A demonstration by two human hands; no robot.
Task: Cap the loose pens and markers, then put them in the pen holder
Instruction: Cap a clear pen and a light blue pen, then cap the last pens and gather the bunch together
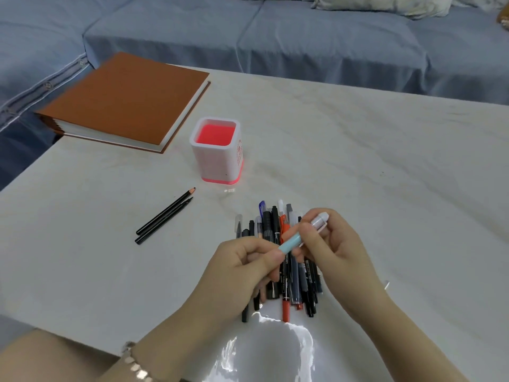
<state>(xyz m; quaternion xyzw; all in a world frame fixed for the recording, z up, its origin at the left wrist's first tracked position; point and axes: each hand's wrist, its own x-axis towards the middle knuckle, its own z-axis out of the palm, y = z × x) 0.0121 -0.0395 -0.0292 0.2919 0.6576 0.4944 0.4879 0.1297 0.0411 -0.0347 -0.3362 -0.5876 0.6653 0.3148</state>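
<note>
Teal-and-white pen [304, 232] pinched at its ends by left hand [242, 268] and right hand [333, 244] | loose pens [278, 244] beneath both | pen holder [216, 150] beyond left hand

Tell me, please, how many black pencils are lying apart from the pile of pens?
2. One black pencil lies left of the pile, tip toward the pen holder; the second pencil lies parallel, just beside it on the near side. More could be hidden in the pile.
</note>
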